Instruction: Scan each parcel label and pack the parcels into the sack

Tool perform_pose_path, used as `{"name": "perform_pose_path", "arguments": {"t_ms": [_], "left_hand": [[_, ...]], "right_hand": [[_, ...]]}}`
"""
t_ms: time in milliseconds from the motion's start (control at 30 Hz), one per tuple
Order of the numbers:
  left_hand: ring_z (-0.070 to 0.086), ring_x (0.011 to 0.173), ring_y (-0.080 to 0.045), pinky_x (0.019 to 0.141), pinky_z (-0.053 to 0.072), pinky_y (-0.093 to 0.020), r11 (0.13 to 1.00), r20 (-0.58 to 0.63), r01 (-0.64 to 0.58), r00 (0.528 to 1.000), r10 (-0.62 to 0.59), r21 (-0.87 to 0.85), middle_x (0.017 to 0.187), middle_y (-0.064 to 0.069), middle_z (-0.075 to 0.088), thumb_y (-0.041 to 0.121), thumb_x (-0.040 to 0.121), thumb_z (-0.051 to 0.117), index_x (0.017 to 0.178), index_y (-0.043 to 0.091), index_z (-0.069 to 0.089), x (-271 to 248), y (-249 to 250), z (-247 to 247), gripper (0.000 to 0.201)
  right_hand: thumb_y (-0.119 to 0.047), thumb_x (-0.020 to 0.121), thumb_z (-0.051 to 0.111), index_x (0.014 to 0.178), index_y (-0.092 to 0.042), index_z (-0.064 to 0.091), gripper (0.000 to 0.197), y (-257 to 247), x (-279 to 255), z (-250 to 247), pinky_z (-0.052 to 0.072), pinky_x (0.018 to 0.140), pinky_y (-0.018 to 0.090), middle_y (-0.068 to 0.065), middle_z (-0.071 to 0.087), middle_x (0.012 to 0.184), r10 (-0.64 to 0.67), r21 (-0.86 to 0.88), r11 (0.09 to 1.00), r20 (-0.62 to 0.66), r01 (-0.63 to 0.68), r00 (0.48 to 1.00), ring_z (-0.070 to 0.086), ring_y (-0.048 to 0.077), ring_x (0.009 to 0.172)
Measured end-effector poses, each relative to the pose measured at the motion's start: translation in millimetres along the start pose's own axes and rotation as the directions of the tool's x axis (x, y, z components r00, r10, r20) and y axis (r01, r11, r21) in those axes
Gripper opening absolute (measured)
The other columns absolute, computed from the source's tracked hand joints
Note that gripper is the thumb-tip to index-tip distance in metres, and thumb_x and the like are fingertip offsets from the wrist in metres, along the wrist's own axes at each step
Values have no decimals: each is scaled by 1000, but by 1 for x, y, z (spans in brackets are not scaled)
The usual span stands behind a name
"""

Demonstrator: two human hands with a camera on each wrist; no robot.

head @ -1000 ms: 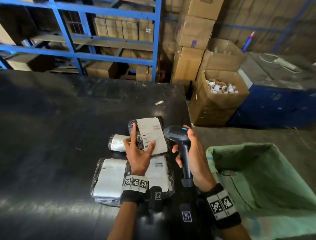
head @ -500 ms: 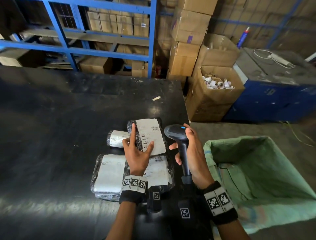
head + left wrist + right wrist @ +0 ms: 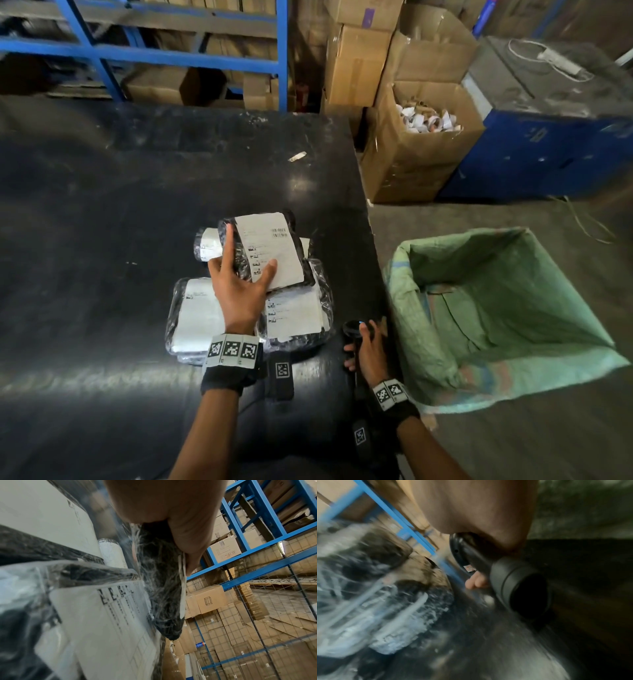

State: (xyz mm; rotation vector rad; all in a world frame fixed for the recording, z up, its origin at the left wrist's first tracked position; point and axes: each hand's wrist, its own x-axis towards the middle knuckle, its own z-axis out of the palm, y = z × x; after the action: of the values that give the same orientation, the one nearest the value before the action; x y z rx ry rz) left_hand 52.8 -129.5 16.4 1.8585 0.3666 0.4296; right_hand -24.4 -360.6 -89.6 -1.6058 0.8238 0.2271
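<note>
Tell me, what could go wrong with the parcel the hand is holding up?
The left hand only pinches the top parcel at one end, thumb on its label. The wrap looks slick, so it might slip and drop onto the pile. The sack sits beside the table, past its edge, so a careless toss could land on the floor. The right hand holds the scanner low near that edge, so it may knock against it.

Labelled parcel (image 3: 265,251) atop parcels; green sack (image 3: 493,318) open.
</note>
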Motion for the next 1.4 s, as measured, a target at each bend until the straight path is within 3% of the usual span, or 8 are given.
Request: {"name": "perform_pose_path", "arguments": {"t_ms": [133, 233, 367, 633, 967, 1067, 1233, 1400], "left_hand": [[50, 116, -18, 105, 35, -19, 999, 24, 43, 999, -44, 16, 123, -8, 44, 21, 76, 88, 155, 36, 34, -6, 4, 4, 97], [52, 119, -22, 106, 36, -22, 999, 48, 34, 998, -34, 13, 121, -7, 44, 23, 75, 88, 155, 39, 34, -10, 7, 15, 97], [53, 125, -24, 113, 39, -30, 1000, 97, 26, 995, -26, 0, 127, -9, 47, 29, 74, 88, 154, 44, 33, -17, 18, 37, 98], [60, 128, -14, 108, 50, -45, 970, 311, 102, 950, -30, -219, 139, -1, 58, 51, 66, 86, 148, 56, 34, -40, 51, 90, 97], [59, 120, -9, 107, 49, -33, 993, 446, 18, 894, 35, -116, 129, -5, 59, 51, 73, 81, 154, 51, 23, -84, 73, 169, 100], [51, 121, -5, 103, 33, -7, 998, 507, -57, 861, 38, 21, 136, -7, 48, 60, 84, 62, 158, 42, 17, -106, 88, 199, 89], [8, 157, -27, 125, 18, -45, 907, 542, -281, 837, 72, 313, 168, -11, 15, 62, 90, 16, 161, 25, 14, -134, 90, 247, 81], [8, 156, -33, 123, 26, -52, 755, 570, -397, 821, 38, 521, 167, -18, 9, 38, 99, 32, 159, 4, 20, -161, 56, 286, 70]], "right_hand": [[-39, 101, 44, 147, -20, 28, 52, 11, 5, -2, 60, 64, 32, 27, 58, 130, 14, -30, 999, 58, -12, 998, 70, 26, 79], [-54, 96, 42, 154, -18, 24, 70, 2, 10, -14, 30, 117, 45, 15, 30, 159, -126, -353, 927, 16, 123, 992, 36, 30, 142], [-71, 86, 32, 151, -36, 23, 74, -52, 1, -34, 34, 114, 47, 10, 41, 151, -353, -429, 838, 43, 337, 935, 43, 28, 137], [-42, 99, 47, 151, -48, 19, 60, -158, -9, -68, 36, 116, 34, -17, 34, 157, -537, -124, 769, 407, 627, 739, 37, 4, 142], [-24, 102, 48, 153, -35, 27, 56, -156, 11, -155, 44, 93, 7, -46, 46, 127, -521, -65, 820, 324, 568, 789, 49, -20, 120], [-23, 101, 50, 152, -34, 30, 56, -152, 33, -199, 49, 99, 21, -34, 48, 136, -529, -100, 807, 315, 582, 788, 52, -11, 123], [-19, 100, 50, 153, -30, 29, 57, -144, 85, -281, 48, 102, 31, -7, 47, 145, -402, -328, 778, 395, 536, 826, 52, 13, 129], [-19, 100, 51, 154, -24, 27, 60, -135, 162, -303, 54, 92, 44, 10, 48, 147, -61, -595, 723, 452, 351, 890, 58, 32, 120]]}}
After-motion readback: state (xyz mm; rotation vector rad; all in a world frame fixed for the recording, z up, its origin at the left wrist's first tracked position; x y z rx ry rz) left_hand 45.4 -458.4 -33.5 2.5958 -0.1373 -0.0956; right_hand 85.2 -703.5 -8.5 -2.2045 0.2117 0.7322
